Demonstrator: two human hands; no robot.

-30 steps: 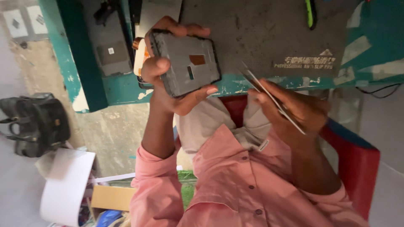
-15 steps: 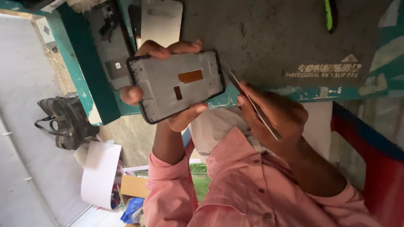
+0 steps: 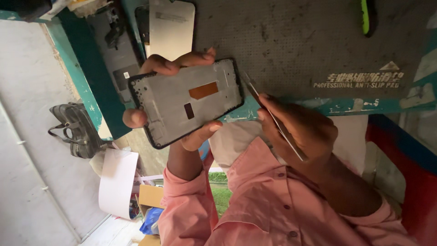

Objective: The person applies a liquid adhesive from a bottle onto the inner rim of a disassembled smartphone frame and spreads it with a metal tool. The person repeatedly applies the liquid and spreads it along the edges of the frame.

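My left hand (image 3: 182, 105) grips a phone display frame (image 3: 182, 102), back side up: grey with a black rim, an orange patch and a small dark square. It is held lengthwise above the table's front edge. My right hand (image 3: 296, 130) pinches a thin metal prying tool (image 3: 273, 120), whose tip reaches the frame's right end. Pink shirt sleeves cover both forearms.
A grey perforated anti-slip mat (image 3: 296, 41) lies on the teal table (image 3: 355, 107). A white phone panel (image 3: 172, 27) rests at the mat's left and a green-black tool (image 3: 368, 16) at its far right. A black bag (image 3: 75, 130), white paper roll (image 3: 116, 182) and cardboard box (image 3: 150, 198) sit on the floor.
My left hand has turned the frame from upright to lengthwise and brought it nearer. My right hand has moved the tool's tip up to the frame's right end.
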